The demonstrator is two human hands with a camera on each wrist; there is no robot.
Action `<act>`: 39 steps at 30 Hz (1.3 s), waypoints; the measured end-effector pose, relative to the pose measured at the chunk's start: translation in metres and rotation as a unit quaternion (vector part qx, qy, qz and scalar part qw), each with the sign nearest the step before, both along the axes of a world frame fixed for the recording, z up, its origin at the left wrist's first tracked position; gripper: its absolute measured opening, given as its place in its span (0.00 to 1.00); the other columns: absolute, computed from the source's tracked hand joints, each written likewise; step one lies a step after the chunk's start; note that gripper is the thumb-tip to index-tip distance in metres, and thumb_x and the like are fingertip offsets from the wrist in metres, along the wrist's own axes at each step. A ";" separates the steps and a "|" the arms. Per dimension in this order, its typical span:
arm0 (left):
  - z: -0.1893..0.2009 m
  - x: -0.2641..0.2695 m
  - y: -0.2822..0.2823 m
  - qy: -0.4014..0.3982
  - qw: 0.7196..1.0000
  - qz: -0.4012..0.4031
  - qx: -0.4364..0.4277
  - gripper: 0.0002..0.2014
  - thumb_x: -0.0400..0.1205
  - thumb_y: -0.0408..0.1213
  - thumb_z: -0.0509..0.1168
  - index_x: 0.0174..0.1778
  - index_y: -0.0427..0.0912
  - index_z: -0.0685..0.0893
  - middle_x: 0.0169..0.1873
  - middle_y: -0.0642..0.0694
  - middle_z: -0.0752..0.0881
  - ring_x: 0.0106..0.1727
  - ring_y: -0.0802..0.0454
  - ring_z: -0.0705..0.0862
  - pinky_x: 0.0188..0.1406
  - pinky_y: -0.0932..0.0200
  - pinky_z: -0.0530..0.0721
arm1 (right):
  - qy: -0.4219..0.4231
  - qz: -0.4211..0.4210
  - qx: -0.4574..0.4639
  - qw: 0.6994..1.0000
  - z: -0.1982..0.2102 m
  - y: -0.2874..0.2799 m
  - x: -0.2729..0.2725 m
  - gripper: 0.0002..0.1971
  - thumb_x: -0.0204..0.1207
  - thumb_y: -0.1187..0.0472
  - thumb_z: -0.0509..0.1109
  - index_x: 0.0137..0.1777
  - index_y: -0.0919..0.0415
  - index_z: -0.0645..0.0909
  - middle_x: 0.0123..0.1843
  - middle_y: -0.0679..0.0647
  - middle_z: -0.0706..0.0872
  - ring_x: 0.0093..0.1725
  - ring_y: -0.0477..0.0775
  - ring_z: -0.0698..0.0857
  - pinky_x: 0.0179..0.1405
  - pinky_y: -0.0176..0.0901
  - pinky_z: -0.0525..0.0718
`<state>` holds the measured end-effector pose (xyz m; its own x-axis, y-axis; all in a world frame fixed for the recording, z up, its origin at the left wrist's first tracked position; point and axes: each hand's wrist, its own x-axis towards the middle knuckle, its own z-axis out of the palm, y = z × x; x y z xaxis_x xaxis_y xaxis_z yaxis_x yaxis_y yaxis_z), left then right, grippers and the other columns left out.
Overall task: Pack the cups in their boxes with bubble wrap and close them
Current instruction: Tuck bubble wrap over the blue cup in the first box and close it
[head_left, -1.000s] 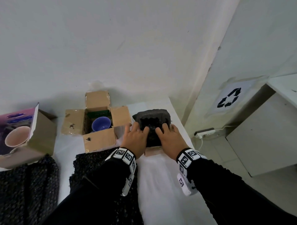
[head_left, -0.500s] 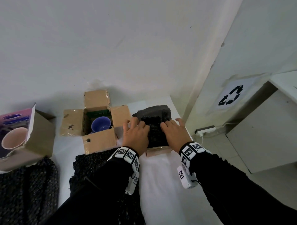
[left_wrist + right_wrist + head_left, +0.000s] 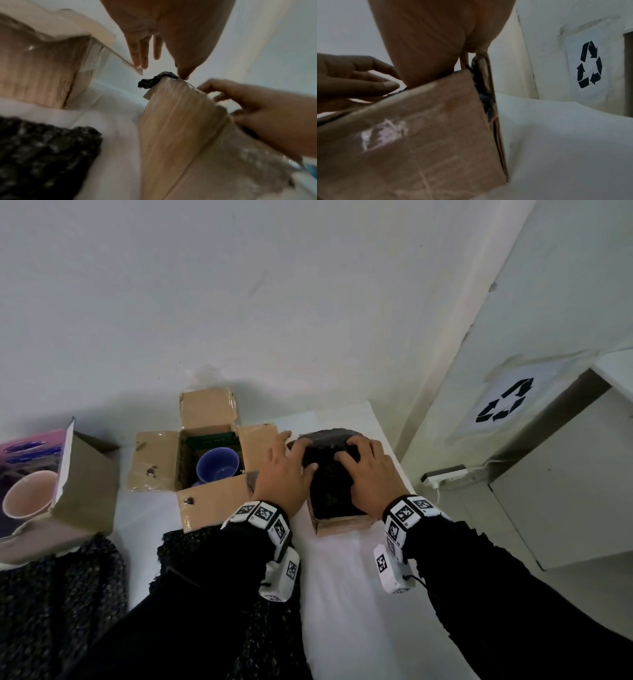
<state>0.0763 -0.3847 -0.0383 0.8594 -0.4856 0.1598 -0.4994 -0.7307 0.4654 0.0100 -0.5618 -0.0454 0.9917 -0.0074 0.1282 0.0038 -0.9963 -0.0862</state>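
Observation:
A small cardboard box [image 3: 342,525] stands on the white table, stuffed with a bundle of black bubble wrap [image 3: 329,491] that bulges out of its top. My left hand [image 3: 284,474] lies on the bundle's left side: the thumb presses into the wrap and the straight fingers [image 3: 142,59] reach past it. My right hand [image 3: 366,474] grips the bundle's right side with bent fingers dug into the wrap. Any cup inside the wrap is hidden. To the left, a second box [image 3: 205,501] stands open with a blue cup [image 3: 217,463] inside.
A printed carton [image 3: 85,484] holding a pink cup [image 3: 27,498] lies at the far left. Black bubble wrap sheets [image 3: 51,594] cover the near left of the table. The wall runs behind. The table's right edge drops to the floor, where a power strip [image 3: 445,474] lies.
Both hands have slid further over the black bundle. The right fingers, spread flat half a second ago, are now bent into the wrap. The left thumb has moved onto the wrap.

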 end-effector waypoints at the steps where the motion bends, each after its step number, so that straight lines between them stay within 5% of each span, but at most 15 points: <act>1: -0.001 0.004 -0.001 0.043 0.999 0.018 -0.008 0.21 0.83 0.45 0.64 0.72 0.49 0.73 0.72 0.40 0.70 0.65 0.39 0.77 0.63 0.45 0.78 | 0.005 -0.003 -0.005 1.000 -0.001 -0.001 0.000 0.29 0.56 0.64 0.71 0.62 0.55 0.78 0.69 0.59 0.74 0.61 0.65 0.74 0.44 0.54 0.77; 3: -0.001 0.010 -0.003 0.053 0.998 0.026 -0.013 0.18 0.83 0.41 0.64 0.70 0.48 0.78 0.67 0.44 0.78 0.64 0.43 0.79 0.61 0.50 0.79 | 0.016 0.000 -0.025 1.000 -0.003 -0.004 -0.002 0.25 0.58 0.63 0.69 0.59 0.57 0.81 0.66 0.56 0.79 0.62 0.62 0.77 0.50 0.55 0.76; 5: 0.003 0.012 -0.006 -0.012 1.000 0.011 -0.020 0.11 0.81 0.37 0.67 0.58 0.46 0.87 0.56 0.47 0.86 0.58 0.45 0.81 0.55 0.52 0.79 | 0.015 0.014 -0.043 0.999 -0.007 -0.008 -0.005 0.24 0.58 0.62 0.69 0.58 0.58 0.83 0.60 0.53 0.82 0.60 0.58 0.80 0.56 0.55 0.72; 9: 0.003 0.015 -0.007 -0.113 0.993 -0.020 0.022 0.06 0.76 0.30 0.71 0.44 0.46 0.90 0.42 0.49 0.88 0.46 0.45 0.83 0.45 0.53 0.79 | -0.013 0.032 -0.006 0.999 -0.009 -0.010 -0.007 0.20 0.61 0.64 0.66 0.55 0.57 0.82 0.51 0.52 0.83 0.51 0.58 0.83 0.56 0.51 0.67; 12: 0.002 0.013 -0.008 -0.073 0.997 -0.024 0.007 0.14 0.77 0.30 0.69 0.58 0.45 0.83 0.49 0.45 0.85 0.50 0.43 0.82 0.47 0.50 0.82 | -0.043 -0.009 0.096 0.994 0.001 -0.008 0.000 0.17 0.69 0.65 0.67 0.59 0.56 0.77 0.55 0.54 0.79 0.44 0.60 0.82 0.47 0.52 0.77; 15: 0.001 0.017 -0.011 0.015 1.000 0.020 -0.014 0.22 0.79 0.38 0.68 0.71 0.44 0.77 0.60 0.42 0.81 0.60 0.44 0.79 0.61 0.48 0.80 | -0.035 -0.056 0.133 0.989 0.007 -0.009 0.011 0.24 0.74 0.61 0.69 0.71 0.55 0.72 0.66 0.56 0.74 0.50 0.61 0.82 0.39 0.52 0.85; 17: 0.003 0.019 -0.012 0.005 1.000 0.026 -0.008 0.15 0.79 0.39 0.69 0.62 0.46 0.85 0.53 0.45 0.85 0.56 0.44 0.80 0.56 0.49 0.80 | -0.010 -0.058 0.115 0.992 0.007 -0.010 0.020 0.22 0.74 0.62 0.70 0.68 0.55 0.76 0.63 0.56 0.77 0.52 0.61 0.82 0.39 0.53 0.86; 21: 0.004 0.016 -0.008 -0.113 0.992 -0.042 0.022 0.04 0.74 0.32 0.72 0.42 0.46 0.90 0.38 0.47 0.86 0.43 0.43 0.81 0.40 0.51 0.79 | -0.072 -0.026 0.063 0.995 0.011 -0.014 0.029 0.08 0.66 0.70 0.72 0.43 0.60 0.84 0.42 0.57 0.82 0.39 0.63 0.82 0.30 0.50 0.80; 25: -0.002 0.012 -0.006 -0.107 0.988 -0.106 0.020 0.13 0.75 0.26 0.68 0.52 0.44 0.81 0.49 0.45 0.81 0.39 0.42 0.82 0.32 0.50 0.82 | -0.116 0.091 0.009 0.989 0.008 -0.017 0.022 0.05 0.64 0.66 0.66 0.39 0.61 0.81 0.40 0.58 0.81 0.42 0.63 0.78 0.35 0.53 0.75; 28: -0.004 0.010 -0.007 -0.119 0.983 -0.127 0.052 0.22 0.76 0.30 0.67 0.67 0.44 0.77 0.63 0.45 0.81 0.50 0.42 0.84 0.47 0.48 0.83 | -0.069 0.122 0.011 0.990 0.001 -0.014 0.017 0.10 0.65 0.65 0.60 0.42 0.62 0.81 0.45 0.60 0.83 0.39 0.63 0.80 0.31 0.51 0.77; 30: -0.003 0.012 -0.010 -0.168 0.969 -0.148 0.107 0.23 0.76 0.34 0.68 0.68 0.44 0.79 0.60 0.46 0.84 0.52 0.43 0.81 0.50 0.49 0.76 | -0.039 0.105 0.000 0.994 0.002 -0.012 0.017 0.12 0.66 0.64 0.57 0.44 0.61 0.81 0.45 0.59 0.84 0.38 0.63 0.82 0.30 0.49 0.78; 35: 0.004 0.020 -0.013 -0.239 0.937 -0.181 0.181 0.06 0.75 0.40 0.68 0.45 0.46 0.87 0.50 0.47 0.84 0.50 0.44 0.76 0.49 0.51 0.69 | 0.038 0.083 -0.008 0.996 0.001 -0.005 0.018 0.17 0.71 0.62 0.50 0.49 0.62 0.80 0.39 0.58 0.86 0.40 0.64 0.84 0.37 0.51 0.83; 39: -0.001 0.019 -0.010 -0.203 0.937 -0.204 0.196 0.18 0.72 0.35 0.69 0.59 0.46 0.82 0.48 0.47 0.85 0.49 0.44 0.80 0.51 0.49 0.77 | 0.042 0.097 -0.060 0.993 -0.006 -0.002 0.020 0.22 0.70 0.61 0.48 0.43 0.61 0.85 0.35 0.56 0.85 0.41 0.62 0.83 0.44 0.53 0.84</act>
